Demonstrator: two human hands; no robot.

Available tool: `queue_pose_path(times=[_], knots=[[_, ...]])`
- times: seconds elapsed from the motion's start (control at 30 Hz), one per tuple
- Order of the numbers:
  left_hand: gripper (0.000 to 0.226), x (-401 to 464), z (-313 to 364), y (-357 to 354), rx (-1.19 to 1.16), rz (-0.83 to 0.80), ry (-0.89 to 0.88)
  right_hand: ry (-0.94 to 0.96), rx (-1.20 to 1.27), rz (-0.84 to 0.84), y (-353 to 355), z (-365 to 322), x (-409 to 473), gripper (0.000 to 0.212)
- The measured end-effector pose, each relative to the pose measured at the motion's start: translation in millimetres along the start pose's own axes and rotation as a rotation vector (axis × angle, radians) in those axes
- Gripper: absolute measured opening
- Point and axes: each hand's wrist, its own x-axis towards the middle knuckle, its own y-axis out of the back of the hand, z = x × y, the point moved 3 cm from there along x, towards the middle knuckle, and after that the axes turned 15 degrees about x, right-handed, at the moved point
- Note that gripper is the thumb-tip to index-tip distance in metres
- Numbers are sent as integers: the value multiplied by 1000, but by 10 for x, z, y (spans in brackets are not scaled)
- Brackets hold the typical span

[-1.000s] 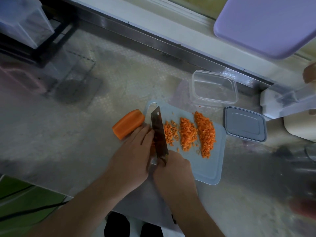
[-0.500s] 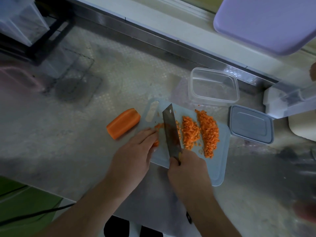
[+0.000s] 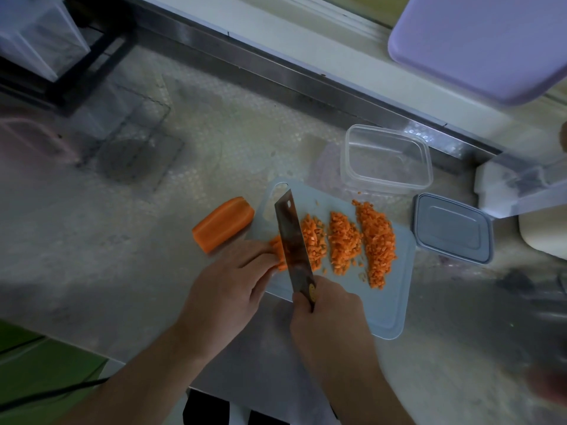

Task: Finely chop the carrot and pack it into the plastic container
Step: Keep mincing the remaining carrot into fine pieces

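Note:
Three rows of finely chopped carrot (image 3: 346,240) lie on a pale blue cutting board (image 3: 389,299). My right hand (image 3: 328,314) grips the handle of a cleaver (image 3: 291,237) whose blade stands on the board at the left row. My left hand (image 3: 233,286) holds carrot strips (image 3: 277,250) against the blade with curled fingers. A large uncut carrot piece (image 3: 222,223) lies on the counter left of the board. The clear plastic container (image 3: 385,159) stands empty behind the board. Its grey lid (image 3: 452,231) lies to the right.
A lilac board or lid (image 3: 478,44) hangs over the back ledge at top right. White and clear boxes (image 3: 521,185) stand at the right. A black rack with a clear bin (image 3: 40,41) occupies the top left. The counter's front edge runs below my forearms.
The cleaver has shifted right along the board and come down again by the left row. My left hand has followed it with the strips; the chopped row at the blade has grown.

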Motion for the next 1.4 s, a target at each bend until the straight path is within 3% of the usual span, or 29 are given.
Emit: queue_pose_path(times=[0.43, 0.67, 1.03, 1.2, 1.4], knots=[[14, 9, -58, -45, -16, 17, -49, -126, -69, -64, -124, -58, 56, 7], [9, 26, -68, -20, -59, 53, -33, 0, 35, 90, -73, -118, 16, 26], [9, 17, -100, -50, -77, 32, 3, -80, -48, 23, -148, -165, -73, 22], [8, 11, -111, -69, -48, 11, -6, -153, -98, -22, -215, -195, -2, 6], [5, 70, -74, 6, -96, -28, 55, -65, 41, 93, -218, -196, -64, 12]])
